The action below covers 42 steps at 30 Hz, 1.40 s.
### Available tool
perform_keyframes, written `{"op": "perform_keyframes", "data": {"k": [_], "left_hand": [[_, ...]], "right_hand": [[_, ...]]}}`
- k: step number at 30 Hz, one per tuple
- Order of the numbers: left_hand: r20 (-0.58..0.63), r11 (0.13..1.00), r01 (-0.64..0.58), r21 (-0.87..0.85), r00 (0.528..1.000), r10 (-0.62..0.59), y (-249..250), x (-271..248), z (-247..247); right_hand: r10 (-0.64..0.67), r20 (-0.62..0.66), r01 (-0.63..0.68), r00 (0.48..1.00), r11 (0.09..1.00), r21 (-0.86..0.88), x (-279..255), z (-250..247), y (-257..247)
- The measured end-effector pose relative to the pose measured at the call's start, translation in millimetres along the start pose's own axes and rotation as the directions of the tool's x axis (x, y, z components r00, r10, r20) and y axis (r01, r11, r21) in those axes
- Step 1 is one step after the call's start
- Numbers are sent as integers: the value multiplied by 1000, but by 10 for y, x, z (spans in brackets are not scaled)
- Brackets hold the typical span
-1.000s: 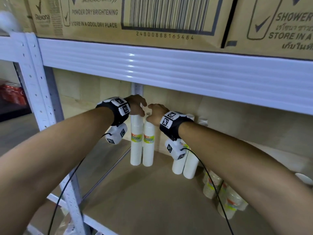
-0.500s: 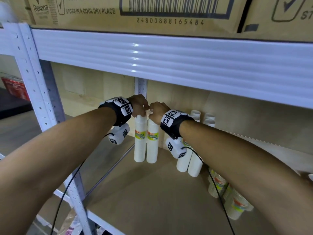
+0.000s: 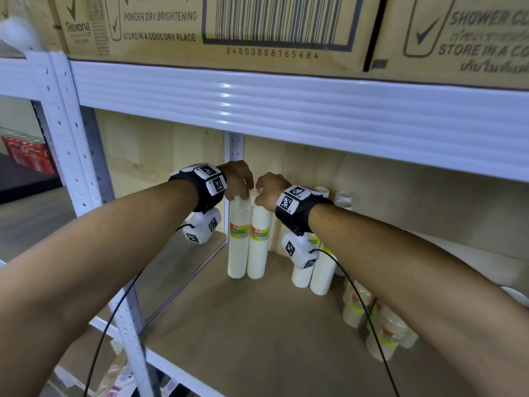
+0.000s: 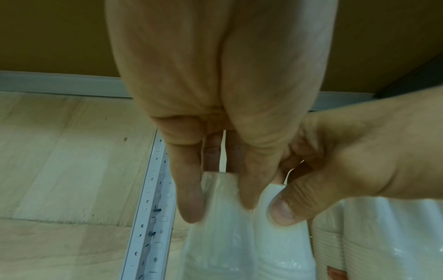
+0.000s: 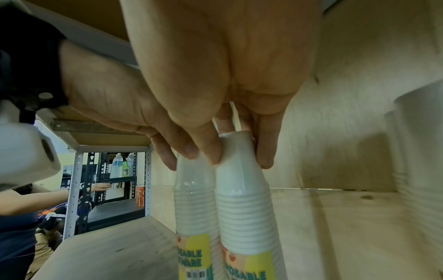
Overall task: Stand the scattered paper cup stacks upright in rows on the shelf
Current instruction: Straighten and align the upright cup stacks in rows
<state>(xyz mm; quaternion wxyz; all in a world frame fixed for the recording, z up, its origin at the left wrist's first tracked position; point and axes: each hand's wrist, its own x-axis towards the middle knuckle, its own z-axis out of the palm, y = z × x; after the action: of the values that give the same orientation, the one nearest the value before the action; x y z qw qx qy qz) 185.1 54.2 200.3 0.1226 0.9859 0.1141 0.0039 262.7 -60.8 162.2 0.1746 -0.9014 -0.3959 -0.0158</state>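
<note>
Two wrapped white cup stacks stand side by side near the shelf's back left corner. My left hand (image 3: 239,184) grips the top of the left stack (image 3: 238,247), which shows close up as the left stack (image 4: 215,217) in the left wrist view. My right hand (image 3: 266,193) grips the top of the right stack (image 3: 259,247); in the right wrist view the fingers (image 5: 263,151) curl round the right stack (image 5: 242,189). Another upright pair (image 3: 315,270) stands behind my right wrist. Several shorter stacks (image 3: 380,328) lie tipped at the right.
The wooden shelf board (image 3: 243,339) is bare in front. A white beam (image 3: 286,110) with cardboard boxes (image 3: 229,24) on top hangs low overhead. A white upright post (image 3: 234,147) stands at the back. More cup tops (image 3: 340,199) show at the rear right.
Both hands have stayed on the tops of the two stacks, which remain upright and together. The view has shifted slightly.
</note>
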Motion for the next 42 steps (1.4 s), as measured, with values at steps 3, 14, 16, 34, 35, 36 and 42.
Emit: {"op": "perform_keyframes", "data": {"k": [3, 14, 16, 34, 35, 36, 42], "left_hand": [[20, 1000, -9, 11, 1000, 9, 123, -73, -28], [170, 993, -29, -111, 984, 48, 740, -257, -45], [176, 997, -35, -67, 983, 46, 860, -262, -1], [79, 982, -181, -46, 980, 184, 1560, -285, 335], [73, 982, -186, -41, 979, 189, 1570, -284, 346], [69, 981, -190, -37, 979, 192, 1573, -276, 358], [68, 976, -214, -45, 974, 216, 1553, -232, 388]], "right_hand": [[1, 9, -1, 1000, 1000, -6, -133, -110, 38], [66, 107, -59, 992, 996, -67, -715, -546, 229], [94, 116, -88, 989, 995, -51, -818, -601, 303], [218, 35, -217, 975, 975, -48, -1347, -807, 815], [221, 36, -219, 975, 974, -49, -1357, -811, 823], [225, 35, -224, 974, 974, -47, -1366, -813, 830], [228, 20, -227, 973, 972, -57, -1382, -793, 848]]}}
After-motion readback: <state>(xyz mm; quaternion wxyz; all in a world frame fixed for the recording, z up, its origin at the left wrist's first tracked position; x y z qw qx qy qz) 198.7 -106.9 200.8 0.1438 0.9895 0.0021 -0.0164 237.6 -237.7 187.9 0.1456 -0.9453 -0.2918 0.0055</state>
